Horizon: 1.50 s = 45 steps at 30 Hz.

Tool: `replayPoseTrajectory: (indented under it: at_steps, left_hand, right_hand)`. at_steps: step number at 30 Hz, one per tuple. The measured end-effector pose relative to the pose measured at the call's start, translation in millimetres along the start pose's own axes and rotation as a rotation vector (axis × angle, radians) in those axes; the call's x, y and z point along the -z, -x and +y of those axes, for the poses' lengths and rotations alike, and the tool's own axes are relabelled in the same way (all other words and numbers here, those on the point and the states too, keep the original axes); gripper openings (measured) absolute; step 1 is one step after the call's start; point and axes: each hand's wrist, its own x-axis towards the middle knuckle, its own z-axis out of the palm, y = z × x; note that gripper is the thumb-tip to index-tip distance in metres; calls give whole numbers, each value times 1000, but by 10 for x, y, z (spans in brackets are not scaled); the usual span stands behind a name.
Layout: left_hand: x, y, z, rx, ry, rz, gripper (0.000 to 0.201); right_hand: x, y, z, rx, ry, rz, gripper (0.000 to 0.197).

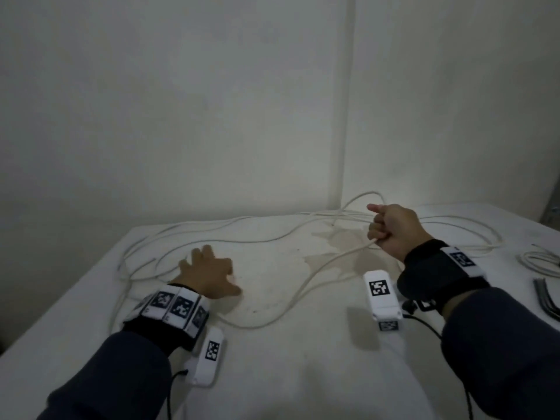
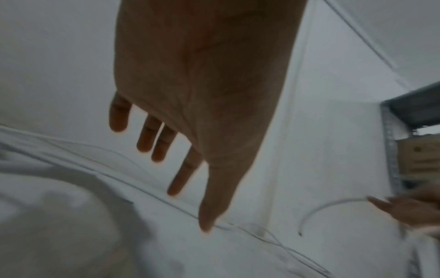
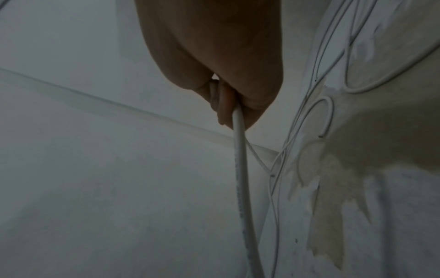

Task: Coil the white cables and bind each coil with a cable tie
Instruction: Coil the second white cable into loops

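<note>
Your right hand (image 1: 394, 231) is curled into a fist round a white cable (image 1: 330, 265), gripping it above the far right part of the table (image 1: 272, 374); in the right wrist view the cable (image 3: 240, 169) comes straight out from under your closed fingers (image 3: 221, 105) and runs down toward the camera. From that fist the cable drops to the table and swings in a loose curve across the middle toward your left side, while another loop rises behind your knuckles near the wall corner. Your left hand (image 1: 209, 274) is spread, fingers apart and straight, palm down over the left half of the table and holding nothing; the left wrist view shows its fingers (image 2: 161, 146) hovering just above the surface. Slack strands of white cable lie just beyond and to the left of those fingertips, running along the far edge. Further out on the right, a small coil of white cable (image 1: 542, 262) sits near the table's edge, and just nearer you lies a bundle of dark cable ties (image 1: 545, 298). A brownish stain (image 1: 339, 247) marks the table below your right hand.
</note>
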Motion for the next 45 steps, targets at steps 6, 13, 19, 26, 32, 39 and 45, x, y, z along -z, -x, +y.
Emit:
replayPoseTrajectory:
  at_steps: [6, 13, 19, 26, 32, 39, 45]
  left_hand:
    - [-196, 246, -713, 433, 218, -18, 76]
    - [-194, 321, -701, 282, 551, 164, 28]
    - [116, 182, -373, 157, 1041, 393, 9]
    - [345, -14, -217, 0, 1242, 613, 21]
    - [541, 8, -157, -362, 1522, 490, 40]
    - [695, -110, -114, -482, 1231, 503, 29]
    - [694, -377, -127, 11, 205, 184, 83]
  right_hand:
    - [-160, 154, 272, -113, 117, -110, 24]
    - [-373, 272, 412, -99, 145, -154, 22]
    - [-255, 183, 422, -98, 126, -150, 25]
    - [10, 18, 393, -131, 99, -120, 25]
    - [87, -94, 430, -165, 128, -130, 26]
    - [-61, -154, 500, -151, 41, -105, 27]
    - [-6, -243, 498, -69, -12, 10, 27]
